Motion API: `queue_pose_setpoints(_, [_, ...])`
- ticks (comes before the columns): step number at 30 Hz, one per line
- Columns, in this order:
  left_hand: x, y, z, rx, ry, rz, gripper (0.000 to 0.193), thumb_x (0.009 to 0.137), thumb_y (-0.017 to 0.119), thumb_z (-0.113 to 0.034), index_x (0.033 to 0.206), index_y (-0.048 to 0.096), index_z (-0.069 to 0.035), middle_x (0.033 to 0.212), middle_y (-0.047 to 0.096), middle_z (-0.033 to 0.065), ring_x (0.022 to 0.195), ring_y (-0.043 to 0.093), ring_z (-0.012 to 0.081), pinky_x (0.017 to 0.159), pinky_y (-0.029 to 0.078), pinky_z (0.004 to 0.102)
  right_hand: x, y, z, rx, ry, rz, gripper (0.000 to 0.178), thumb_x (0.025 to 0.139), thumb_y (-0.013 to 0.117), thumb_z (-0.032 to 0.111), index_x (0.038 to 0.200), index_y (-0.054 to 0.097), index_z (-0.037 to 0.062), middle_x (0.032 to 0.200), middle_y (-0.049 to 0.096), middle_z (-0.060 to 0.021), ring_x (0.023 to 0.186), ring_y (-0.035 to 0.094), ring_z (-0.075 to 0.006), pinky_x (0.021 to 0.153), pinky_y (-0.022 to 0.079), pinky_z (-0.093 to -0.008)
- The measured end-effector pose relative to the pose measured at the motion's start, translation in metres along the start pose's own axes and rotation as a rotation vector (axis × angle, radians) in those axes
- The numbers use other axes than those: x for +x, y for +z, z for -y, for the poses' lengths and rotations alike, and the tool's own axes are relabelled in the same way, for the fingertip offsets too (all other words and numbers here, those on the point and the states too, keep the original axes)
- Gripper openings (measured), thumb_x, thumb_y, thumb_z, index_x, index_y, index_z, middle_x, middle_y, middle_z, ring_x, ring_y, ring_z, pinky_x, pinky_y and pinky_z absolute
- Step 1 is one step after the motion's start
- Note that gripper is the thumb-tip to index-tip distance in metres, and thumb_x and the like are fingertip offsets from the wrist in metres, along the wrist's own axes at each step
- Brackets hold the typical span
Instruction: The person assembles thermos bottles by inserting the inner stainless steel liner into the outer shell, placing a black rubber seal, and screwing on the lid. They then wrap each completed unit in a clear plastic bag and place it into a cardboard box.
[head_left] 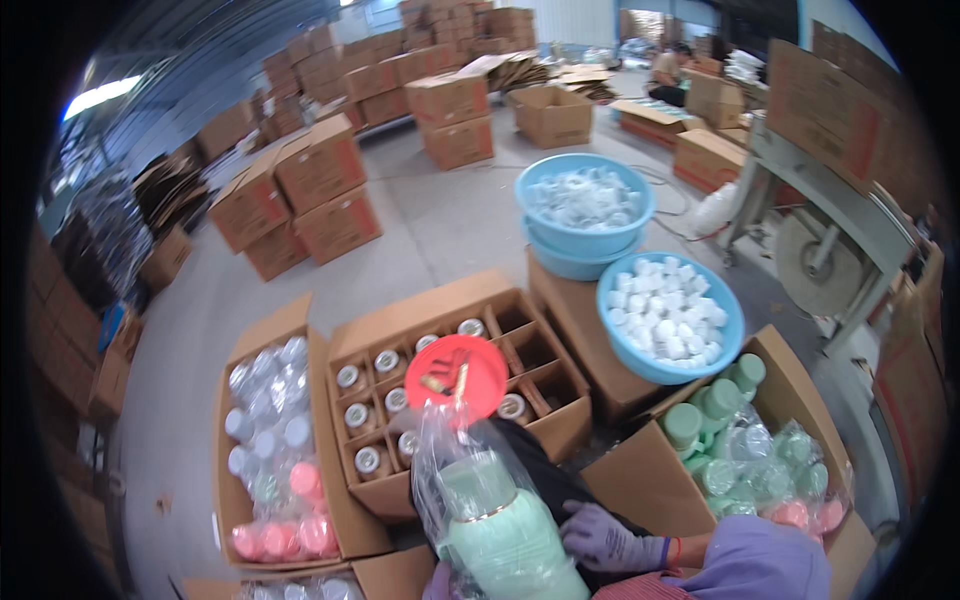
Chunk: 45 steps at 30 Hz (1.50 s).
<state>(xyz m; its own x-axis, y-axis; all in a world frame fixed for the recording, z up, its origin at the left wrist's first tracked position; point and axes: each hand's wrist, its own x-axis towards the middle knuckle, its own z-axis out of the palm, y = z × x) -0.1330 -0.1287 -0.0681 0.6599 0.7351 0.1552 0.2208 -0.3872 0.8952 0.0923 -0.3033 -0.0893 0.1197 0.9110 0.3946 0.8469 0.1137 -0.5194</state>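
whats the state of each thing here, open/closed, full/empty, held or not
green bottle: in a clear plastic bag, held by both hands
right hand: gloved, gripping the bottle's side
left hand: mostly out of frame, at the bottle's lower left
divider box: flaps open, partly filled, several cells empty
red lid: lying loose on top of the divider box
front blue basin: filled with white caps
right-hand box: open, holding bagged green bottles
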Motion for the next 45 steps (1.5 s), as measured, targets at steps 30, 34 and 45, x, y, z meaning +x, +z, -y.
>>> queue_pose_setpoints(30, [-0.038,-0.097,0.084,-0.617,-0.833,0.586,0.044,0.098,0.06,-0.019,0.133,0.037,-0.006,0.122,0.056,0.0191,0.102,0.063,0.037,0.085,0.054,0.0481,0.016,-0.117,0.007,0.536,-0.147,-0.017,0.033,0.097,0.063,0.017,0.125,0.058,0.0002,0.128,0.059,-0.0181,0.12,0.056,-0.0364,0.101,0.046,-0.046])
queue_pose_setpoints(34, [-0.11,-0.13,0.112,-0.804,-0.977,0.421,0.038,0.099,0.057,-0.02,0.129,0.036,-0.009,0.117,0.057,0.02,0.095,0.066,0.0402,0.078,0.058,0.0517,0.144,-0.214,0.092,0.999,-0.396,0.083,0.051,0.097,0.06,0.03,0.135,0.055,-0.003,0.14,0.052,-0.0229,0.14,0.04,-0.034,0.114,0.035,-0.0456])
queue_pose_setpoints(45, [0.02,-0.055,0.045,-0.78,-0.602,0.27,0.04,0.096,0.057,-0.019,0.132,0.044,-0.006,0.12,0.06,0.0167,0.103,0.065,0.0353,0.085,0.057,0.0498,0.155,-0.222,0.141,0.931,-0.826,-0.031,0.045,0.093,0.06,0.024,0.127,0.057,-0.0044,0.128,0.056,-0.0234,0.125,0.049,-0.0356,0.108,0.04,-0.0475])
